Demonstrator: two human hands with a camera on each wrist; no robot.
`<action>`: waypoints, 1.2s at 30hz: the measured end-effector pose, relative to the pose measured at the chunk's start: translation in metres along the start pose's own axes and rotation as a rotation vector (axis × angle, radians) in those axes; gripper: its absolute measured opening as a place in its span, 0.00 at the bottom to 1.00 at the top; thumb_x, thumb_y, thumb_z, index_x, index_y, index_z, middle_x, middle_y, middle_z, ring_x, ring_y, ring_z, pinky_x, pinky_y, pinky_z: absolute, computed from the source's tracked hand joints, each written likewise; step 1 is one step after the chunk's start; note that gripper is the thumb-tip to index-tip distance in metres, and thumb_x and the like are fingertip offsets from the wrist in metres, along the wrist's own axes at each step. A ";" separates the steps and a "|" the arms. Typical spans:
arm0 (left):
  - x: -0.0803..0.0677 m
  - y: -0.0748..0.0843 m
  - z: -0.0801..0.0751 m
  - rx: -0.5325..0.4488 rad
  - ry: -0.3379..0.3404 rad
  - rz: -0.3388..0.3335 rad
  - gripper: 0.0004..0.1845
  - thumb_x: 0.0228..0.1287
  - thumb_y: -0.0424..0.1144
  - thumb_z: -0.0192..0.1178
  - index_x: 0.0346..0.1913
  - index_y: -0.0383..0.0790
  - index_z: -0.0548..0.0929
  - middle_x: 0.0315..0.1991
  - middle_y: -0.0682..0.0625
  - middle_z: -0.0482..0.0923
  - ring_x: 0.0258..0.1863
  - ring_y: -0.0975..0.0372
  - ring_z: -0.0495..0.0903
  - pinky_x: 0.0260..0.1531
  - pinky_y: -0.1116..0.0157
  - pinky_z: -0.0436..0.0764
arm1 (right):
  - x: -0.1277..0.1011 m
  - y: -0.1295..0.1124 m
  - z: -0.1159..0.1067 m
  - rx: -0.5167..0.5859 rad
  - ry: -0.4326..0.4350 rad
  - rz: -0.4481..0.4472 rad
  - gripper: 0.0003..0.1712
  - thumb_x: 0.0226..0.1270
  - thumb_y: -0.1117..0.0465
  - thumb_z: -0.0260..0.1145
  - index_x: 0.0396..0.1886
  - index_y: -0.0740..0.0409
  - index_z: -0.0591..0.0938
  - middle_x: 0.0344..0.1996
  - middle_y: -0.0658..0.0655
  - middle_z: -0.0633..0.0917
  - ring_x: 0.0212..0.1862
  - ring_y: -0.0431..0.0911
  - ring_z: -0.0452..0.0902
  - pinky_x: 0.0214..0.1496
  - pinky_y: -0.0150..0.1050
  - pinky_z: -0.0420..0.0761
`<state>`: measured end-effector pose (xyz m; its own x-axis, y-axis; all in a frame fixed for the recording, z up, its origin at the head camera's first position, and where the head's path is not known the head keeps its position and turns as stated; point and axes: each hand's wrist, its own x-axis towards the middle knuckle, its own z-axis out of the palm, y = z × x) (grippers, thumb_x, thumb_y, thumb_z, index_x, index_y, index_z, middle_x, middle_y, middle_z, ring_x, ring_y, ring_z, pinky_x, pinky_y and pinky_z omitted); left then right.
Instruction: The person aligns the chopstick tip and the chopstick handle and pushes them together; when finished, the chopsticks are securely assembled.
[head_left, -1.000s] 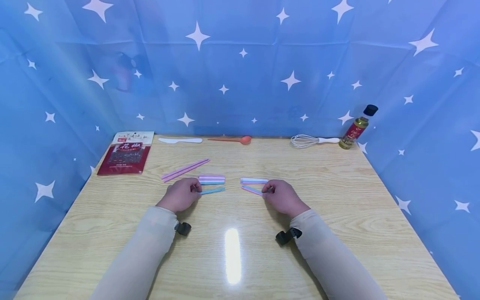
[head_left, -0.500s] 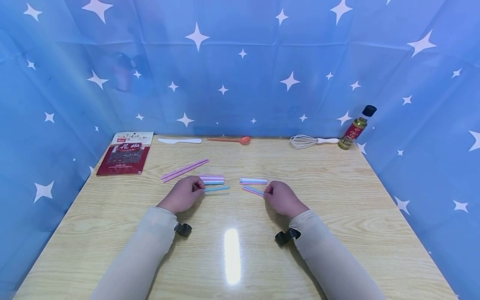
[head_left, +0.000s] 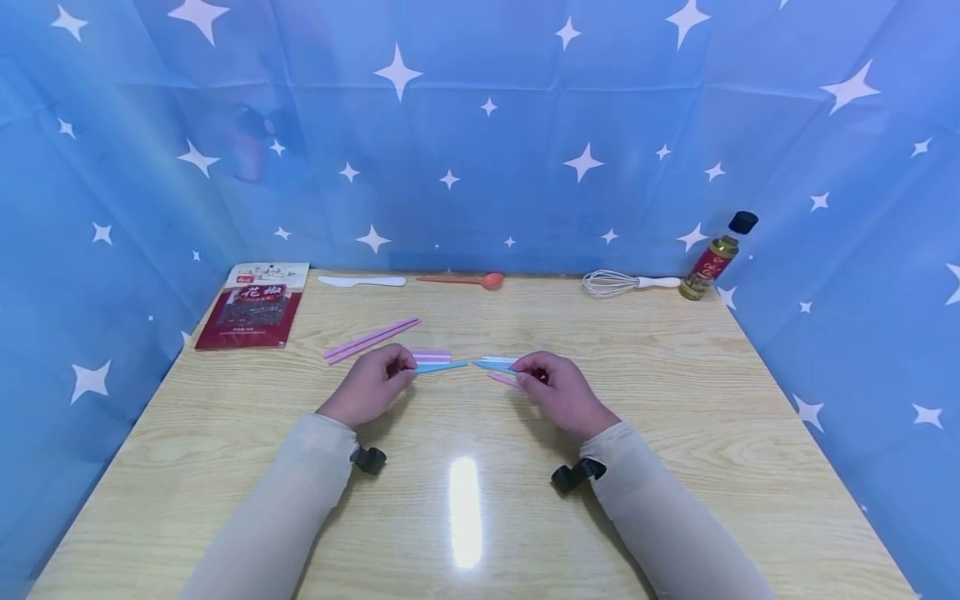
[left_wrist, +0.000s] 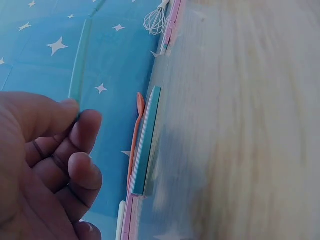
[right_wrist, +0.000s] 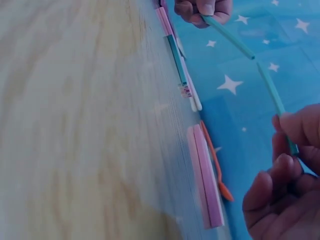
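Note:
My left hand (head_left: 375,383) pinches a blue chopstick half (head_left: 442,367) between thumb and forefinger, held above the table. Facing it, a second blue chopstick half (right_wrist: 271,90) is pinched by my right hand (head_left: 558,392). Their inner ends point at each other with a small gap in the right wrist view. Behind my left fingers lies a row of pink, white and blue halves (head_left: 432,355). Another row (head_left: 498,359) is partly hidden by the right hand, and a pink half (head_left: 502,379) lies just in front of it.
Two long pink chopsticks (head_left: 372,340) lie left of the rows. Along the back edge are a red spice packet (head_left: 251,307), a white knife (head_left: 362,282), an orange spoon (head_left: 491,281), a whisk (head_left: 611,283) and an oil bottle (head_left: 708,262). A blue curtain (head_left: 480,200) surrounds the table.
My right hand has lifted a blue half off the table, leaving the pink one beside it. My left hand has brought its blue half rightward and up, so the two halves now nearly meet.

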<state>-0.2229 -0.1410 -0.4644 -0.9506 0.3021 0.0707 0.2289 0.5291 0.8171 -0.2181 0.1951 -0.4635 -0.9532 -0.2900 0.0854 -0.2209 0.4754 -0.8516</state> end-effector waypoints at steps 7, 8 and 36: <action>-0.001 0.003 0.001 -0.012 -0.015 0.003 0.02 0.78 0.36 0.61 0.46 0.41 0.81 0.36 0.50 0.77 0.35 0.58 0.73 0.38 0.63 0.75 | -0.001 0.000 0.001 -0.006 0.012 -0.030 0.08 0.78 0.64 0.65 0.51 0.58 0.87 0.40 0.57 0.84 0.37 0.48 0.74 0.38 0.34 0.75; -0.001 0.003 0.001 -0.014 -0.016 0.003 0.02 0.78 0.36 0.61 0.46 0.41 0.81 0.36 0.50 0.77 0.36 0.57 0.73 0.38 0.62 0.75 | -0.001 -0.001 0.001 -0.008 0.017 -0.034 0.08 0.78 0.64 0.64 0.50 0.58 0.87 0.39 0.57 0.84 0.37 0.47 0.74 0.38 0.34 0.75; -0.002 0.007 0.002 -0.075 0.042 0.048 0.02 0.76 0.33 0.60 0.42 0.40 0.82 0.34 0.50 0.76 0.35 0.58 0.72 0.37 0.65 0.73 | -0.001 -0.001 0.003 -0.024 0.047 -0.063 0.07 0.75 0.67 0.66 0.48 0.57 0.88 0.36 0.56 0.84 0.34 0.47 0.73 0.36 0.33 0.74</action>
<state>-0.2186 -0.1362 -0.4603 -0.9474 0.2911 0.1332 0.2593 0.4537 0.8526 -0.2159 0.1925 -0.4639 -0.9456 -0.2814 0.1632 -0.2855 0.4775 -0.8310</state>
